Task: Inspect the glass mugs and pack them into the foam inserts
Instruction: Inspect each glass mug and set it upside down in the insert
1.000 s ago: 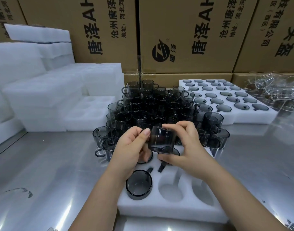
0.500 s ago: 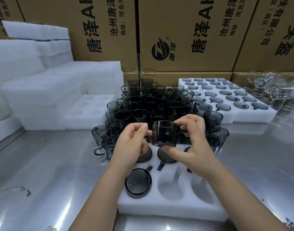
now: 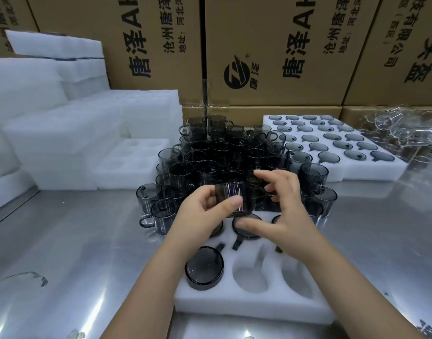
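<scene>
Backing the scene, cardboard cartons (image 3: 271, 45) rise well behind the foam insert (image 3: 254, 304), which lies on a steel table (image 3: 75, 253). White foam blocks (image 3: 50, 133) are stacked to the insert's far left, and a filled foam tray (image 3: 371, 171) sits to its far right. Smoked glass mugs (image 3: 224, 152) crowd just behind the insert, and one seated mug (image 3: 204, 270) occupies its near-left pocket. Above the insert's far edge, the left hand (image 3: 197, 216) pinches a held mug (image 3: 230, 196) between thumb and fingers. The right hand (image 3: 286, 216), fingers spread wide, hovers just beside it.
</scene>
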